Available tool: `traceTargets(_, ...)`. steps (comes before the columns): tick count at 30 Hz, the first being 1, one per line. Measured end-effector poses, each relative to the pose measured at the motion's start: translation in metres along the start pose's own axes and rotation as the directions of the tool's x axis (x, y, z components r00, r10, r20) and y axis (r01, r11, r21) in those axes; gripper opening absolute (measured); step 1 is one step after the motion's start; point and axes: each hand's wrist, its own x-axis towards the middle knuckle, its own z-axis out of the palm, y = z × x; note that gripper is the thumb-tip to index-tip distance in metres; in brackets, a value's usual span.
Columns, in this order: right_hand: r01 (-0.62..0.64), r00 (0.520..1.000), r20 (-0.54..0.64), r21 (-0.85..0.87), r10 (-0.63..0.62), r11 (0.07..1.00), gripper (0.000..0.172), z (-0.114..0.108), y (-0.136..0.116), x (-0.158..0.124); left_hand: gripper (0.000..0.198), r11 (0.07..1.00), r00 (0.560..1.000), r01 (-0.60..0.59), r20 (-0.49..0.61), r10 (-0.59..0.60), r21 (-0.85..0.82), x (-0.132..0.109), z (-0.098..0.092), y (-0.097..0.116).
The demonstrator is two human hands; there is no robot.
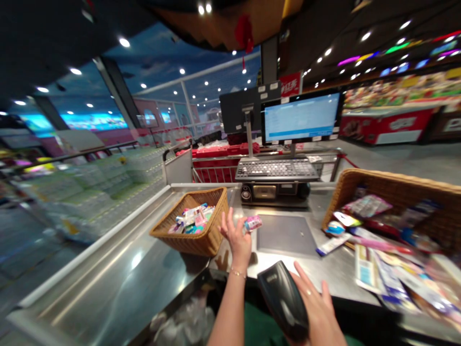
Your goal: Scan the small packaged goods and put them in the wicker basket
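Note:
My left hand (237, 240) is over the steel counter, right of a wicker basket (212, 242). A small pink packet (254, 222) sits at its thumb and index finger, apparently pinched there, while the other fingers spread out. Closer to me, my right hand (319, 307) holds a black barcode scanner (284, 300); several of its fingers stretch out past the scanner's side, and its grip underneath is hidden. Small colourful packets (196, 217) lie inside the left basket. A dark grey scanning plate (286, 235) is set in the counter beyond the scanner.
At the right, a larger wicker basket (396, 180) lies with its packaged goods (389, 264) spread onto the counter. A keyboard (277, 168) and a lit monitor (302, 117) stand behind the plate. A raised metal rim (108, 235) edges the counter's left side.

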Motion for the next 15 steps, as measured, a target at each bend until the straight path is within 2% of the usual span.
traceTargets(10,0.008,0.999,0.048,0.030,-0.010,1.000,0.063,0.008,-0.001,0.002,0.042,0.999,0.997,-0.033,-0.063,0.035,0.027,0.006,-0.011,-0.008)
traceTargets(15,0.034,0.998,0.056,0.042,-0.037,0.999,0.057,0.010,-0.003,0.004,0.040,0.998,0.993,-0.050,-0.101,0.053,0.036,0.011,-0.017,-0.013)
